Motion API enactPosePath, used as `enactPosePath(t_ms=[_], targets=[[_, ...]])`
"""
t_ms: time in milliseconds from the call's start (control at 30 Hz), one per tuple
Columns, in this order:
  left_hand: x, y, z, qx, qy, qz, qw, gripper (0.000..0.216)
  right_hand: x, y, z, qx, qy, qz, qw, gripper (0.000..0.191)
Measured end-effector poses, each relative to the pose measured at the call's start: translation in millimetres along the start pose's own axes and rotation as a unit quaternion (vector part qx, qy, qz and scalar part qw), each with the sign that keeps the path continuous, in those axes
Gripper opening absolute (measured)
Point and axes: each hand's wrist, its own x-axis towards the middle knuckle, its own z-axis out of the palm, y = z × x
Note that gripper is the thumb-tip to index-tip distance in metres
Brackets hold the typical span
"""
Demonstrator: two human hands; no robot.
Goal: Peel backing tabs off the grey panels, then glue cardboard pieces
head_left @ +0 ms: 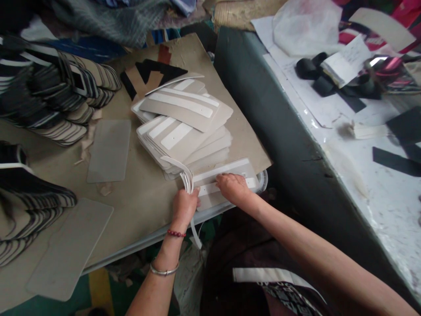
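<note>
- Left hand (186, 207) was closed round a bundle of white strips (187, 181), thumb side toward the grey panel; strips fanned up out of the fist toward 12 o'clock
- One loose strip end (196, 237) hung past the table edge, at 5 o'clock from that fist
- Right hand (234, 188) lay on the grey panel (209, 181), fingers bent and close together, tips near its middle; couldn't tell whether they pinched anything or only pressed
- That panel sat at 2 o'clock from the left hand, at the near edge of the brown table (148, 206), with two white bands along it, the lower one partly under the right hand
- Pile of banded panels (197, 145) was at 12 o'clock from the left hand, uneven, overlapping
- Plain grey sheet (109, 151) lay flat at 10 o'clock from the left hand, second sheet (70, 250) at 8
- Dark-edged stacks (79, 83) stood beyond, at 10 o'clock
</note>
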Motion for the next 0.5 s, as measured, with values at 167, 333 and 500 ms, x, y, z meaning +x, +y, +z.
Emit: enactPosePath(t_ms=[167, 333, 500], targets=[[-1.3, 3.5, -2.8, -0.015, -0.031, -0.013, 0.999, 0.034, 0.3, -1.3, 1.3, -0.002, 0.0, -0.004, 1.0, 0.021], [-3.0, 8.2, -3.9, -0.012, -0.032, -0.025, 0.999, 0.032, 0.3, -2.5, 3.3, -0.006, 0.008, -0.008, 1.0, 0.021], [-3.6, 9.6, -3.3, -0.005, -0.027, -0.03, 0.999, 0.031, -0.6, -3.8, 5.2, -0.014, 0.019, -0.009, 1.0, 0.022]])
